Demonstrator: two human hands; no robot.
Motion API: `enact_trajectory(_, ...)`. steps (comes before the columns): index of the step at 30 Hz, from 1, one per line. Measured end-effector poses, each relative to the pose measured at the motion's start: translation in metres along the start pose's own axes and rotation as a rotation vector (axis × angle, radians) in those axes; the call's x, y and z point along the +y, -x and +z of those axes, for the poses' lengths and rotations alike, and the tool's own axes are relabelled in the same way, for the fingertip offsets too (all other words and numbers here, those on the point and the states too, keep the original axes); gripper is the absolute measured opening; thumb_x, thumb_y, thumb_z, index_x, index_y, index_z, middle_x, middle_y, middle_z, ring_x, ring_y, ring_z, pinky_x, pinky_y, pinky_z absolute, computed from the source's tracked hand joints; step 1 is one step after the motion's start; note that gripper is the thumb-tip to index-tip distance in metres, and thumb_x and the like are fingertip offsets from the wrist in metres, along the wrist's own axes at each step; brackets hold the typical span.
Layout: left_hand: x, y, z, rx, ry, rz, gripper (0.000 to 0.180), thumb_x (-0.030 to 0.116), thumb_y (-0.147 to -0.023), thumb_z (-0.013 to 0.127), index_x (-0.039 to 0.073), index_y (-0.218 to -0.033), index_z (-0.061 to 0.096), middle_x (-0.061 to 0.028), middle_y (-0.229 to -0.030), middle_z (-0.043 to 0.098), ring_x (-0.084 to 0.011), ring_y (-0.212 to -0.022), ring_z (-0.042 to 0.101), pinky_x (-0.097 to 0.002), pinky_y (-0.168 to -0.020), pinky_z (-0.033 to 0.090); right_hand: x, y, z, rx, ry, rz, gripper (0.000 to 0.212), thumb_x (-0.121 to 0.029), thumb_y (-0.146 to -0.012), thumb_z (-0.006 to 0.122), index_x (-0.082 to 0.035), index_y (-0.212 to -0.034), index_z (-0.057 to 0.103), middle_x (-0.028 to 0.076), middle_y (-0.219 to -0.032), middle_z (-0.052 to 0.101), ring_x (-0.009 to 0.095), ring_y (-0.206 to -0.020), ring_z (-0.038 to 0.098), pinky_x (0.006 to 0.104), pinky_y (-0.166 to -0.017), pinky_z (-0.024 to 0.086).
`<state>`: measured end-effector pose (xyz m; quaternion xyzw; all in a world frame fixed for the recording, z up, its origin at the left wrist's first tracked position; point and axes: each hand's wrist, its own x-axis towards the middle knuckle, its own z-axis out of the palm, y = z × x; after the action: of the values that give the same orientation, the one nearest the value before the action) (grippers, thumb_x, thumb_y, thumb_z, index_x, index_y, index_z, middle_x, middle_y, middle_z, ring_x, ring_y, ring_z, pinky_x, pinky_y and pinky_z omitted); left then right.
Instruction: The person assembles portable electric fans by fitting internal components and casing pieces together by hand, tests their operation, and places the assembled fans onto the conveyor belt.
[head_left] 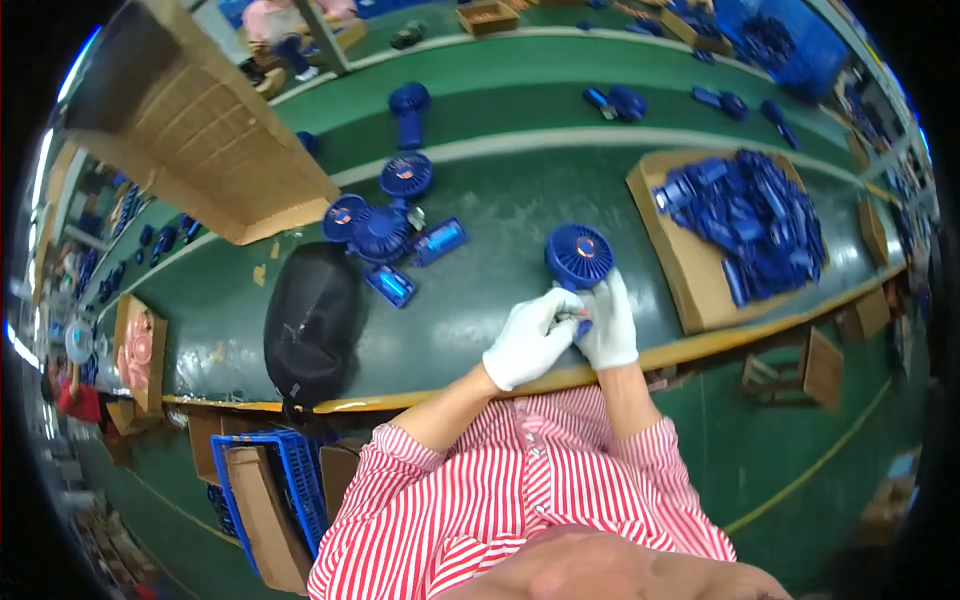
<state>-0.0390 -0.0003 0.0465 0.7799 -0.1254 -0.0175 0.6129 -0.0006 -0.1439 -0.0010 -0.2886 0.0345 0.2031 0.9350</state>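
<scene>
Both my hands wear white gloves and meet at a blue handheld fan [579, 256] close to the bench's front edge. Its round grille faces up and points away from me. My right hand [612, 322] is closed around the handle from the right side. From the left, my left hand [532, 338] pinches at the handle, thumb and fingers together. A little blue shows between the gloves; most of the handle is hidden by them. To the left lies a group of blue fans [382, 234], with blue handle parts [440, 241] that have their insides showing.
A carton of blue handle pieces [680, 290] stands to my right, and a black bag [312, 322] lies to my left. Behind the bag a large cardboard box [235, 150] leans open. More fans [410, 100] rest on the green belt beyond. A wooden stool [822, 368] stands on the floor.
</scene>
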Motion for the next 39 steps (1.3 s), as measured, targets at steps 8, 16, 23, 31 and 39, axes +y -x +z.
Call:
enact_trajectory(8,-0.008,0.032,0.001,0.019,0.362,-0.084,0.032,0.0,-0.088,0.05,-0.001,-0.12,0.052,-0.0132,-0.106,0.066,-0.02,-0.1,0.063,-0.0322,-0.088,0.05,-0.012,-0.002,0.022,0.27,0.066,-0.126,0.04,-0.041,-0.096,0.049,-0.007,-0.113,0.059,0.008,-0.09,0.066,0.019,-0.07,0.063,0.032,-0.059,0.052)
enact_trajectory(16,-0.047,0.027,0.031,-0.202,0.528,-0.049,0.088,-0.001,-0.075,0.06,-0.001,-0.15,0.015,-0.0222,-0.153,0.024,-0.0344,-0.142,0.026,-0.0408,-0.114,0.026,-0.032,-0.002,0.022,0.162,-0.019,-0.201,0.06,-0.057,-0.095,0.036,-0.002,-0.094,0.061,0.01,-0.069,0.06,0.017,-0.05,0.051,0.0277,-0.045,0.041)
enact_trajectory(23,-0.03,0.009,0.044,0.12,-0.079,0.41,0.074,-0.002,-0.07,0.07,0.007,-0.137,0.041,-0.0213,-0.144,0.039,-0.038,-0.129,0.044,-0.0383,-0.106,0.038,-0.031,-0.008,0.034,0.373,0.015,-0.394,0.055,-0.052,-0.096,0.04,-0.001,-0.103,0.059,0.01,-0.078,0.059,0.019,-0.058,0.051,0.0319,-0.053,0.042)
enact_trajectory(31,-0.044,0.0,0.022,0.154,1.231,-0.249,0.024,0.013,-0.093,0.051,-0.002,-0.11,0.06,-0.0106,-0.102,0.065,-0.0184,-0.095,0.063,-0.0332,-0.084,0.051,-0.031,0.011,0.01,0.104,0.47,-0.577,0.049,-0.041,-0.093,0.053,0.0,-0.121,0.053,0.013,-0.112,0.062,0.023,-0.094,0.064,0.0378,-0.081,0.053)
enact_trajectory(39,-0.052,0.003,0.007,0.09,1.281,-0.561,0.024,0.022,-0.091,0.049,0.004,-0.104,0.06,-0.0096,-0.088,0.066,-0.0176,-0.074,0.065,-0.0349,-0.068,0.056,-0.043,0.029,0.02,-0.044,0.876,-0.323,0.051,-0.02,-0.078,0.059,0.007,-0.122,0.054,0.01,-0.109,0.063,0.015,-0.099,0.058,0.0285,-0.09,0.045)
